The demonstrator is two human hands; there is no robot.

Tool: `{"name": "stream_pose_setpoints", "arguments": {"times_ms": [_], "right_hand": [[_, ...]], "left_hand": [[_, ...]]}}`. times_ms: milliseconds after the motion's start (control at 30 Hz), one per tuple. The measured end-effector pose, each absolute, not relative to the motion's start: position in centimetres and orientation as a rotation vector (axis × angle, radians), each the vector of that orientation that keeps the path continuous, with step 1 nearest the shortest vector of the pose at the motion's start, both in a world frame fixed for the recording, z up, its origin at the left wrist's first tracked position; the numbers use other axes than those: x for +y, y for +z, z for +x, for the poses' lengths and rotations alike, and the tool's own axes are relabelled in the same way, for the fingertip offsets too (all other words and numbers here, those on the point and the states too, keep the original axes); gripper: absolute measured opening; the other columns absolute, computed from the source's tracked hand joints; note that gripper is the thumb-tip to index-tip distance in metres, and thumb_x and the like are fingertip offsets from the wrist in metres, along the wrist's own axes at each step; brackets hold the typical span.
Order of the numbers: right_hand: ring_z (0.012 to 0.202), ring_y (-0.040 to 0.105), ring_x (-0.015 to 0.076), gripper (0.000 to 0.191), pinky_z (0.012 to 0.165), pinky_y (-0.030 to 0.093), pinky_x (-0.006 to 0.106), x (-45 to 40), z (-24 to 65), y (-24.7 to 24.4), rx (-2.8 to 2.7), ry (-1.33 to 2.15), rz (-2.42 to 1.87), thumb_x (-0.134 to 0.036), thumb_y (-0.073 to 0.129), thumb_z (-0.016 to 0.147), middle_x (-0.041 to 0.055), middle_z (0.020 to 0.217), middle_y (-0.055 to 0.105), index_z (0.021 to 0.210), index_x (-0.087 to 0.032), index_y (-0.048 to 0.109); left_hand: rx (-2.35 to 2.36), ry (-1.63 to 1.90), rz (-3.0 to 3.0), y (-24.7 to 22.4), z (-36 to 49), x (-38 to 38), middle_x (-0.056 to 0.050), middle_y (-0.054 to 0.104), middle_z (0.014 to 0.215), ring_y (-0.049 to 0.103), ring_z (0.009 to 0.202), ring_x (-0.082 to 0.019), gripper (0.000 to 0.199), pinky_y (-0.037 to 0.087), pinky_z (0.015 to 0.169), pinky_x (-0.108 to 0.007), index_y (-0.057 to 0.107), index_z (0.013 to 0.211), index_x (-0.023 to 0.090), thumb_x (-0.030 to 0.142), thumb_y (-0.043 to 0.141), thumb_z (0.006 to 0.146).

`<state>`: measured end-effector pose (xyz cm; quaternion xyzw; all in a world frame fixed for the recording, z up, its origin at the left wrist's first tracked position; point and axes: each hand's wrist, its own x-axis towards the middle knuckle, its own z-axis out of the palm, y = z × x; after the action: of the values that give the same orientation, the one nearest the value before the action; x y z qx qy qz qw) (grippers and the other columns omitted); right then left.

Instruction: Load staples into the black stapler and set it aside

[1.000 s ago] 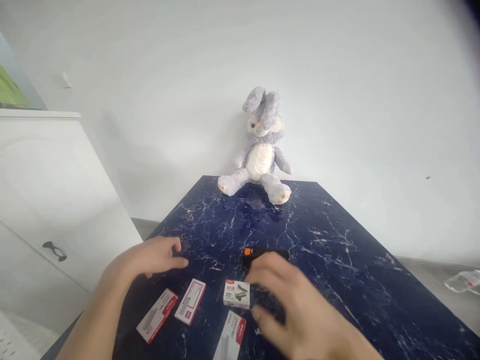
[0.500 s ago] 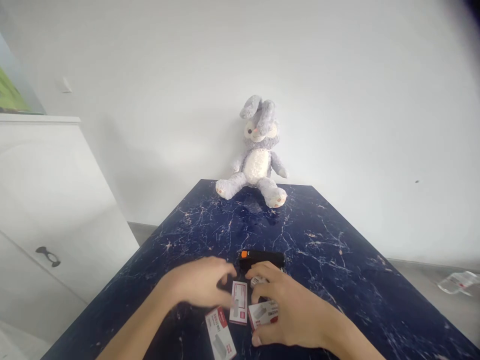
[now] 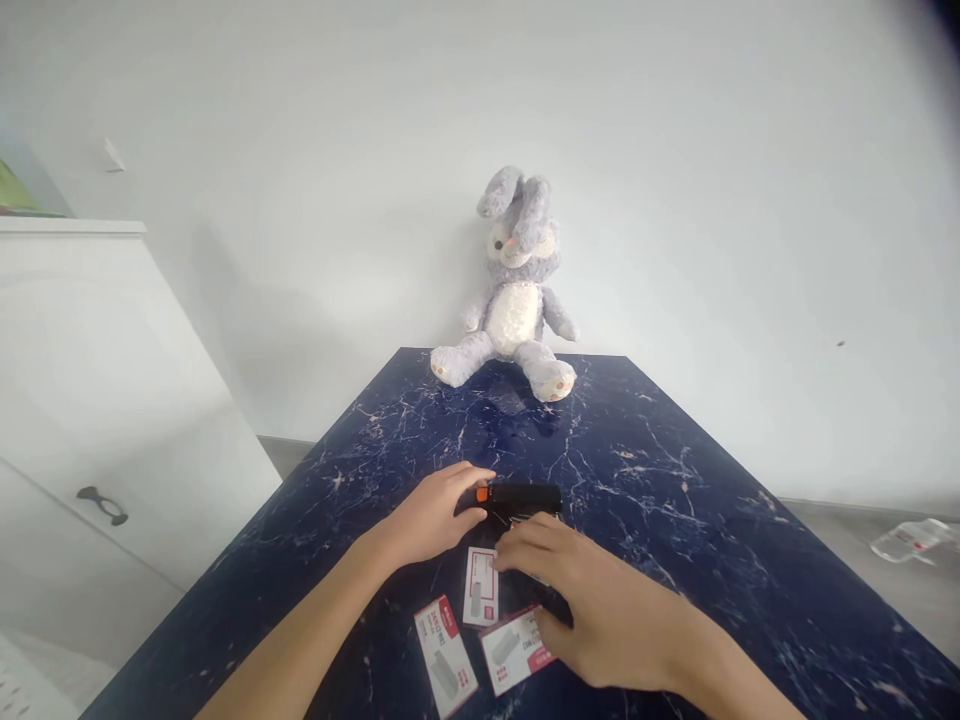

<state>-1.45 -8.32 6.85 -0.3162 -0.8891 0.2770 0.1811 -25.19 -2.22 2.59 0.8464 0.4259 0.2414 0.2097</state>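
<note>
A black stapler [image 3: 525, 498] with an orange end lies across the dark blue marbled table. My left hand [image 3: 431, 515] has its thumb and fingers closed around the orange end. My right hand [image 3: 592, 600] is curled just in front of the stapler, its fingers over a small red and white item that they mostly hide. Three small white and red staple boxes lie nearer to me: an upright-lying one [image 3: 480, 588] between the hands, a tilted one [image 3: 445, 655] at the left, and another [image 3: 510, 650] beside my right thumb.
A grey plush rabbit [image 3: 516, 290] sits at the table's far edge against the wall. On the left stands a white cabinet [image 3: 112, 400] with a dark handle. A clear plastic item [image 3: 911, 540] lies on the floor at the right.
My left hand has moved forward from beside the boxes to the stapler's orange end. My right hand has shifted slightly, uncovering more of the right box, which has turned a little.
</note>
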Motion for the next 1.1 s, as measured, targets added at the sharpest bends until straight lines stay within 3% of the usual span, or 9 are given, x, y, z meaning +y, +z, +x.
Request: {"name": "stream_pose_setpoints", "arguments": {"times_ms": [167, 267, 367, 467, 567, 700, 767, 967, 1100], "right_hand": [[0.136, 0.036, 0.0303, 0.05, 0.117, 0.021, 0.046, -9.1, -2.1, 6.3, -2.614, 0.839, -0.873, -0.035, 0.073, 0.076, 0.0004, 0.14, 0.054, 0.125, -0.033, 0.062], [0.127, 0.047, 0.0284, 0.042, 0.117, 0.021, 0.047, -9.6, -2.8, 6.1, -2.6, 0.846, -0.896, -0.046, 0.067, 0.083, 0.0022, 0.134, 0.059, 0.122, -0.03, 0.063], [0.106, 0.058, 0.0218, 0.023, 0.109, 0.033, 0.04, -9.9, -3.3, 5.8, -2.576, 0.816, -0.899, -0.037, 0.061, 0.089, 0.0008, 0.109, 0.069, 0.11, -0.028, 0.067], [0.118, 0.051, 0.0242, 0.034, 0.108, 0.034, 0.041, -9.8, -3.9, 5.1, -2.505, 0.663, -0.981, -0.031, 0.055, 0.091, 0.004, 0.122, 0.064, 0.124, -0.027, 0.061], [0.125, 0.045, 0.0275, 0.053, 0.112, 0.028, 0.043, -9.6, -4.5, 4.3, -2.482, 0.609, -1.02, -0.038, 0.065, 0.084, 0.0068, 0.129, 0.06, 0.135, -0.025, 0.054], [0.109, 0.052, 0.0254, 0.049, 0.105, 0.036, 0.04, -9.7, -4.3, 4.4, -2.493, 0.689, -1.069, -0.043, 0.078, 0.07, 0.0027, 0.109, 0.065, 0.116, -0.029, 0.066], [0.108, 0.053, 0.0254, 0.042, 0.104, 0.037, 0.041, -9.9, -4.1, 4.9, -2.484, 0.683, -1.108, -0.043, 0.075, 0.073, 0.0026, 0.106, 0.066, 0.112, -0.029, 0.067], [0.135, 0.039, 0.0279, 0.056, 0.115, 0.027, 0.042, -10.1, -5.5, 3.7, -2.665, 0.577, -0.759, -0.026, 0.062, 0.083, 0.0028, 0.147, 0.05, 0.138, -0.03, 0.052], [0.121, 0.053, 0.0262, 0.037, 0.11, 0.034, 0.045, -10.2, -7.0, 1.3, -2.771, 0.533, -0.547, -0.03, 0.057, 0.091, 0.0036, 0.141, 0.055, 0.128, -0.034, 0.061]], "left_hand": [[1.278, 0.661, 2.401, 2.6, -26.4, -1.6, -0.007, 0.06, 0.129, 0.058, 0.116, -0.026, 0.044, 0.044, 0.101, -0.039, 0.052, 0.137, 0.029, 0.028, 0.055, 0.093], [1.31, 0.664, 2.41, 2.4, -26.6, -1.4, -0.006, 0.06, 0.129, 0.058, 0.116, -0.025, 0.044, 0.043, 0.102, -0.039, 0.053, 0.137, 0.028, 0.028, 0.056, 0.093], [1.328, 0.662, 2.432, 2.4, -26.6, -1.4, -0.007, 0.06, 0.129, 0.056, 0.118, -0.026, 0.044, 0.043, 0.103, -0.04, 0.053, 0.137, 0.028, 0.029, 0.055, 0.093], [1.31, 0.663, 2.451, 2.5, -26.3, -1.6, -0.007, 0.061, 0.126, 0.057, 0.115, -0.026, 0.043, 0.044, 0.101, -0.04, 0.053, 0.137, 0.027, 0.028, 0.053, 0.093], [1.304, 0.673, 2.461, 2.4, -26.2, -1.7, -0.007, 0.061, 0.124, 0.058, 0.113, -0.025, 0.043, 0.045, 0.1, -0.038, 0.053, 0.136, 0.027, 0.026, 0.053, 0.093], [1.31, 0.683, 2.467, 2.4, -26.1, -1.7, -0.007, 0.06, 0.123, 0.058, 0.114, -0.025, 0.042, 0.045, 0.101, -0.038, 0.053, 0.135, 0.028, 0.026, 0.054, 0.093], [1.308, 0.674, 2.473, 2.4, -26.1, -1.7, -0.006, 0.06, 0.124, 0.057, 0.114, -0.025, 0.042, 0.045, 0.101, -0.038, 0.053, 0.135, 0.028, 0.027, 0.054, 0.093], [1.3, 0.689, 2.468, 2.4, -25.9, -1.9, -0.006, 0.06, 0.123, 0.058, 0.111, -0.024, 0.041, 0.045, 0.101, -0.037, 0.053, 0.134, 0.026, 0.024, 0.052, 0.093], [1.296, 0.705, 2.451, 2.5, -25.8, -2.1, -0.007, 0.06, 0.121, 0.058, 0.109, -0.025, 0.043, 0.047, 0.097, -0.038, 0.053, 0.135, 0.026, 0.026, 0.053, 0.092]]}}
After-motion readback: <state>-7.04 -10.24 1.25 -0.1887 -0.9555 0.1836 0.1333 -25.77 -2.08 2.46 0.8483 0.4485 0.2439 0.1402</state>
